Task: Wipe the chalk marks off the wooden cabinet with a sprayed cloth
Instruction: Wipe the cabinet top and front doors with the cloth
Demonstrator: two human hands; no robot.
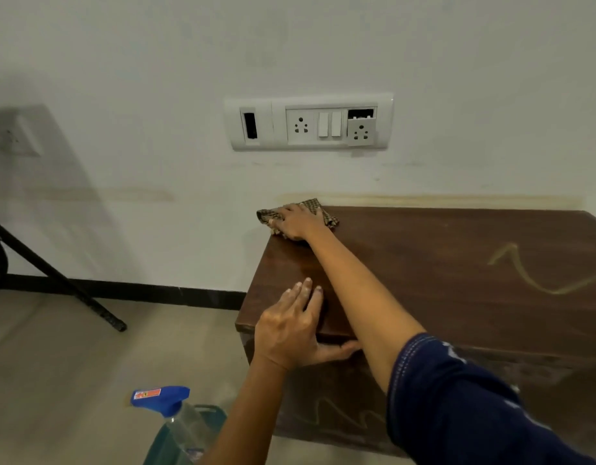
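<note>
A dark wooden cabinet [440, 263] stands against the white wall. My right hand [296, 223] presses a checked brown cloth [323, 211] flat on the cabinet top at its far left corner. My left hand [293, 330] rests on the near left edge of the top, fingers spread over it and thumb hooked under the lip. A yellowish chalk squiggle [538, 273] runs across the right part of the top. Another chalk zigzag [343, 414] shows on the front face, partly hidden behind my right sleeve.
A clear spray bottle with a blue trigger head [165, 402] stands on the floor at lower left, by a green container [202, 431]. A switch and socket panel [308, 124] sits on the wall above. A black stand leg [55, 280] slants across the left floor.
</note>
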